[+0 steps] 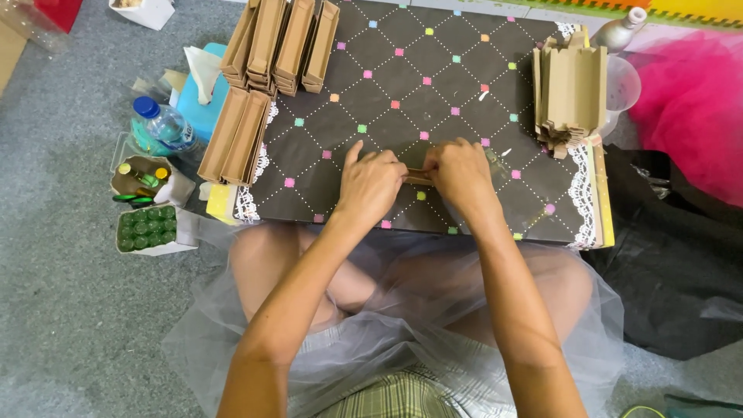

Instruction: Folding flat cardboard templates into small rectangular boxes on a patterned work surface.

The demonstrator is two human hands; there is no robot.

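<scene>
Surface: low table (464,70) under a black cloth with a white dotted lattice and small coloured squares, lace trim at the left and right edges. It stands on grey carpet (62,310), with the person seated at its lower edge.

Left hand (370,184), centre of frame: fingers curled down and nearly closed, forefinger stretched toward the top of the frame, fingertips pinching the left end of a small brown card piece (419,176).

Right hand (458,172): fingers bent and closed on the right end of the same piece. The card piece lies low over the cloth between the two hands, mostly hidden; its shape cannot be told.

Stock: folded card trays (282,42) at upper left; two more (234,135) at the left edge; flat card blanks (571,89) stacked at upper right.

Off table, left: water bottle (164,124), blue tissue box (203,104), box of green caps (145,228).

Open room: bare cloth above the hands, between the stacks.
</scene>
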